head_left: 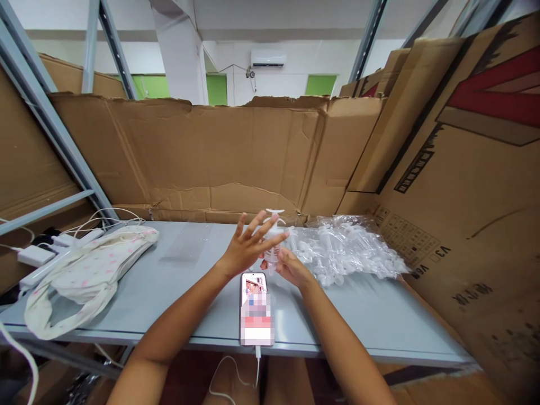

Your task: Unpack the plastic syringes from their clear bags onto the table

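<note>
A clear plastic syringe (273,254) stands upright over the table, its white plunger end at the top and its nozzle pointing down. My right hand (291,266) has its fingers wrapped round the lower barrel. Spread wide, the fingers of my left hand (248,246) lie in front of the syringe's upper part and hide some of it; whether they touch it I cannot tell. Just right of my hands lies a clear plastic bag (350,244) with several similar syringes in it. Below the syringe a lit phone (257,309) rests on the table, a white cable plugged into its lower end.
On the left of the grey table (358,320) lies a white cloth bag (97,264), beside white chargers (36,256) and cables. A flat clear plastic bag (183,247) lies farther back. Cardboard (219,152) walls the back, and a large carton (472,197) stands at right.
</note>
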`<state>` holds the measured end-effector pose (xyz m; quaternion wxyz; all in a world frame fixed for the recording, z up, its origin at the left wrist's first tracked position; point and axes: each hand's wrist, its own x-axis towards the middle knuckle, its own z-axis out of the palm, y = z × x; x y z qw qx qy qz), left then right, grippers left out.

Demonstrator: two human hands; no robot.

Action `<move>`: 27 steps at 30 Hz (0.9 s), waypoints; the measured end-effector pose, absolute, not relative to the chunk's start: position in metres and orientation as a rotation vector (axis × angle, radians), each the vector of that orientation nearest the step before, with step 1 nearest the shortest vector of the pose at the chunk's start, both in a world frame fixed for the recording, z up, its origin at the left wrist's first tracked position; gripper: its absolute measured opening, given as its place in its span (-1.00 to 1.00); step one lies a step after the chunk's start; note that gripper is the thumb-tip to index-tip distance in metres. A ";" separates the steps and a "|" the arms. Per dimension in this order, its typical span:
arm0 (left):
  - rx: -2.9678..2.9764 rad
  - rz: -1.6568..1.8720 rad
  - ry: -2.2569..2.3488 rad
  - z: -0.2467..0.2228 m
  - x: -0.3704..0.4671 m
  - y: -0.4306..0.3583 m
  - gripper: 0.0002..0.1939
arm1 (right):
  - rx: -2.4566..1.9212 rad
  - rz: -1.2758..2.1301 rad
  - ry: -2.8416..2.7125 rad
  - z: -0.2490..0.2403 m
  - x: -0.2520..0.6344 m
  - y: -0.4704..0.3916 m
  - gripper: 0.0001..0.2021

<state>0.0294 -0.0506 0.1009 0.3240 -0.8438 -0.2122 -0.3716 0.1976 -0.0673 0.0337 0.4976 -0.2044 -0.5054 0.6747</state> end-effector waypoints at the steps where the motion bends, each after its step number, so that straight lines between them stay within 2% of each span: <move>1: -2.224 -1.051 -0.645 0.099 0.030 -0.050 -0.52 | -0.488 1.609 -1.184 0.034 0.198 -0.067 -0.54; 5: -2.418 -1.258 -1.005 0.082 0.030 -0.049 -0.65 | -0.470 1.458 -1.002 0.037 0.199 -0.065 -0.66; 12: -2.688 -1.080 -1.189 0.050 0.030 -0.050 -0.74 | -0.515 1.341 -0.903 0.035 0.192 -0.061 -0.76; 15: -2.555 -1.080 -1.155 0.045 0.030 -0.051 -0.71 | -0.560 1.352 -0.906 0.029 0.187 -0.059 -0.77; 21: -2.316 -0.836 -1.031 0.041 0.030 -0.051 -0.66 | -0.612 1.341 -0.849 0.024 0.178 -0.059 -0.78; 27: -2.408 -0.804 -1.053 0.036 0.031 -0.053 -0.59 | -0.629 1.320 -0.788 0.025 0.173 -0.063 -0.77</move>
